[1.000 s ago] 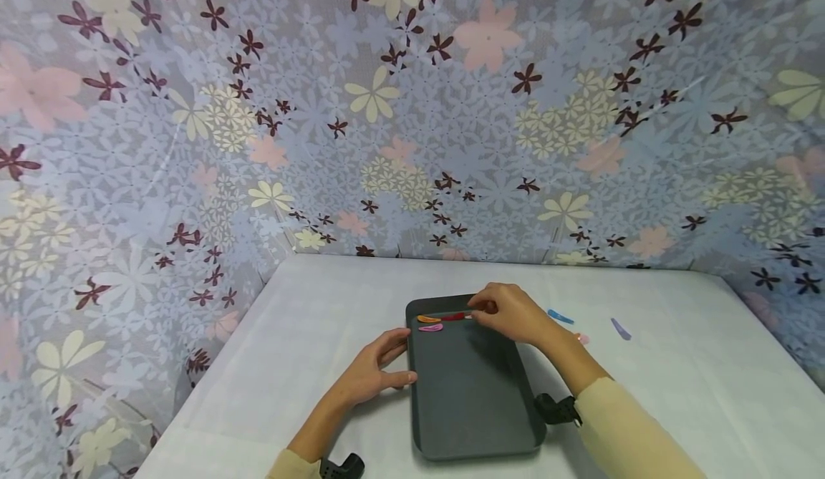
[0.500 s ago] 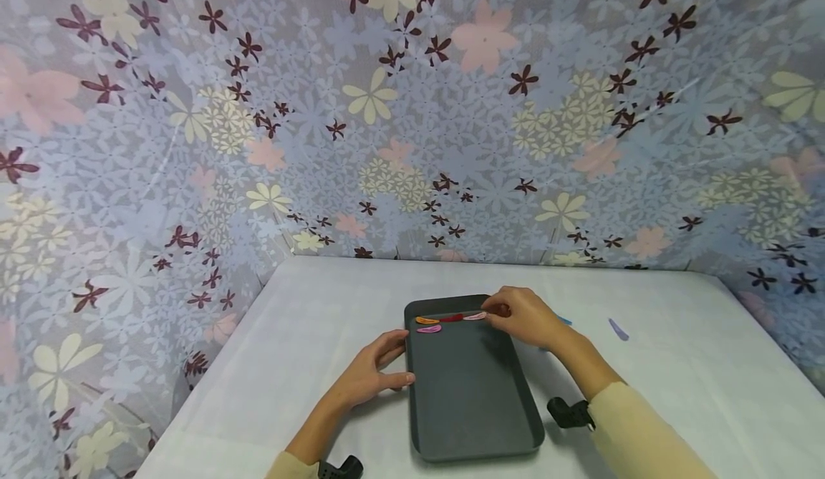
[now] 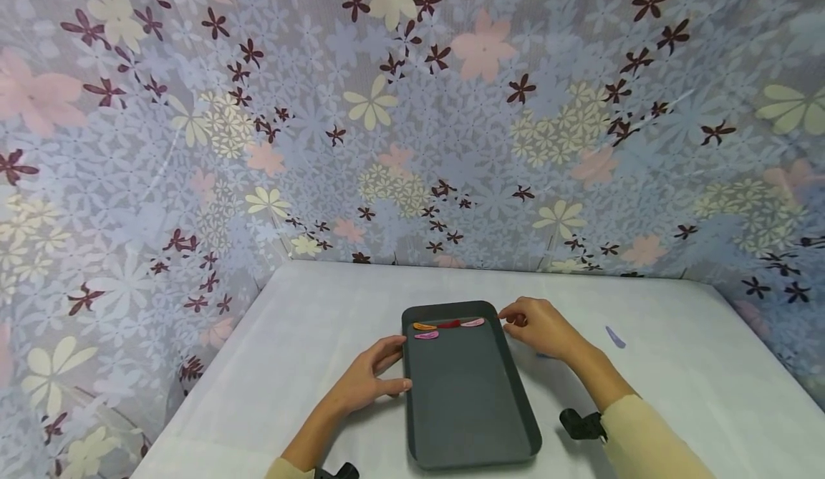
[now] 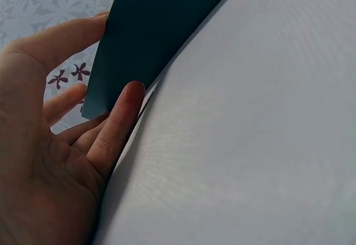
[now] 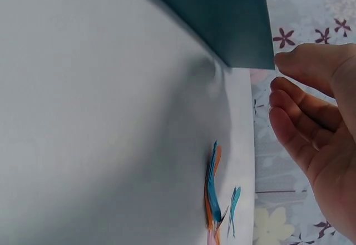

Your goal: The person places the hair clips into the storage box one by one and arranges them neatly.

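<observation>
On the dark grey tray [image 3: 467,407], an orange hair clip [image 3: 424,326], a red hair clip [image 3: 449,323] and a pale pink hair clip [image 3: 473,322] form a row near the far end. Below the orange one lies a pinkish-purple hair clip [image 3: 426,335]. My left hand [image 3: 370,379] rests against the tray's left side, thumb and fingers loosely spread. At the tray's upper right edge hovers my right hand [image 3: 538,327], fingers loosely bent and nothing between them. The right wrist view shows its fingertips near the tray's outer wall [image 5: 222,23].
To the right on the white table [image 3: 309,307] lies a purple hair clip [image 3: 615,336]. In the right wrist view, blue and orange hair clips [image 5: 213,189] lie together, with another blue clip [image 5: 234,206] beside them. A flowered cloth [image 3: 387,142] hangs behind.
My right hand has let go of the pale pink clip at the end of the row and moved right, to the tray's edge. The left hand stays at the tray's side.
</observation>
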Available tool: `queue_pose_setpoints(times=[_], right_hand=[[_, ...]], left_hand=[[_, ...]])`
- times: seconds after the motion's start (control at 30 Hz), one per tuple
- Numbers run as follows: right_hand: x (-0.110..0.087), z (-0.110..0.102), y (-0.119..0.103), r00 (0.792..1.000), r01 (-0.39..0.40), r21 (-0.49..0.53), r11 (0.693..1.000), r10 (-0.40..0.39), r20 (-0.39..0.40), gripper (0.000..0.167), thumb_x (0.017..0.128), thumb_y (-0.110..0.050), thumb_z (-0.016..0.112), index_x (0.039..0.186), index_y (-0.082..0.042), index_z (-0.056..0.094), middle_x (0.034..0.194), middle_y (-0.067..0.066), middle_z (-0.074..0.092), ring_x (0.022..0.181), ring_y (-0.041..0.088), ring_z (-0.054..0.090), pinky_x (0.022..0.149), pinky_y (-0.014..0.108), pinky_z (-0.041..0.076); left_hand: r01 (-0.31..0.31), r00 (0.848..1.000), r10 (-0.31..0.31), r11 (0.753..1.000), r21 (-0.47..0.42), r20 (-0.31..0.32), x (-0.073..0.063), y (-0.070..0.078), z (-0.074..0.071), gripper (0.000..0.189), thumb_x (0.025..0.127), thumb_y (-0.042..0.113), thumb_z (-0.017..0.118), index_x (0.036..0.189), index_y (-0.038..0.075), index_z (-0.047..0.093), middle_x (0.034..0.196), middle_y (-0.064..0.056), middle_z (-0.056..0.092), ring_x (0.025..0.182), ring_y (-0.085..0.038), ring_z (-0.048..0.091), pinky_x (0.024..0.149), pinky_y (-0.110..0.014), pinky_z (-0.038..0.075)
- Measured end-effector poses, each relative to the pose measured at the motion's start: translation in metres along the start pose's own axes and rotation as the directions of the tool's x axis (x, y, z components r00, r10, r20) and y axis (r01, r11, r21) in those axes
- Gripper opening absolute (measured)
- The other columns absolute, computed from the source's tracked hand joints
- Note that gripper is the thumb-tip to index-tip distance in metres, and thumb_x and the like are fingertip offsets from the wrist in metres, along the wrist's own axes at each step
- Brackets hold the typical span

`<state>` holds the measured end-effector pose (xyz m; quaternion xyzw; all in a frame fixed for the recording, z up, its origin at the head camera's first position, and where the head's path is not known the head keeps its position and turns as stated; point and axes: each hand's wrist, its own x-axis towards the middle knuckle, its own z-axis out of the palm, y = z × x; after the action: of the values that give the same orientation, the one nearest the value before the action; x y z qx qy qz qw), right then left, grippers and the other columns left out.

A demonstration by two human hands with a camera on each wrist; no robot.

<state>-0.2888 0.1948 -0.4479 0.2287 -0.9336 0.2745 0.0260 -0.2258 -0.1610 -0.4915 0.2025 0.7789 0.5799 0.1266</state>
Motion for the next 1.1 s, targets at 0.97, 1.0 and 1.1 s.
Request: queue_pose_setpoints(times=[0.97, 1.0, 1.1], right_hand=[[-0.012, -0.006, 0.030, 0.990, -0.117, -0.059, 0.991, 0.112, -0.083, 0.021, 0.085, -0.012, 0.062, 0.103, -0.007, 0.072, 0.094, 0.007, 0.064, 0.087, 0.023, 0.059, 0.073, 0.040, 0.049], [-0.012, -0.006, 0.031, 0.990, -0.118, -0.061, 0.991, 0.113, -0.083, 0.021, 0.085, -0.012, 0.062, 0.103, -0.007, 0.072, 0.094, 0.007, 0.064, 0.087, 0.023, 0.059, 0.073, 0.040, 0.048], [-0.013, -0.004, 0.033, 0.990, -0.120, -0.065, 0.991, 0.115, -0.081, 0.021, 0.085, -0.012, 0.062, 0.102, -0.007, 0.072, 0.094, 0.007, 0.064, 0.086, 0.023, 0.059, 0.073, 0.040, 0.049]], left_hand=[[0.003, 1.000, -0.003, 1.000, 0.015, -0.005, 0.003, -0.004, 0.000, 0.076, 0.081, 0.023, 0.075, 0.145, 0.016, 0.034, 0.150, -0.007, 0.039, 0.138, -0.022, 0.040, 0.112, -0.051, 0.029], [0.004, 1.000, -0.004, 1.000, 0.015, -0.004, 0.003, -0.004, 0.000, 0.076, 0.081, 0.023, 0.075, 0.145, 0.016, 0.034, 0.150, -0.007, 0.039, 0.138, -0.022, 0.040, 0.112, -0.051, 0.029], [0.007, 1.000, -0.007, 1.000, 0.013, -0.003, 0.002, -0.005, 0.000, 0.076, 0.081, 0.023, 0.075, 0.145, 0.015, 0.034, 0.150, -0.008, 0.039, 0.138, -0.023, 0.040, 0.112, -0.051, 0.029]])
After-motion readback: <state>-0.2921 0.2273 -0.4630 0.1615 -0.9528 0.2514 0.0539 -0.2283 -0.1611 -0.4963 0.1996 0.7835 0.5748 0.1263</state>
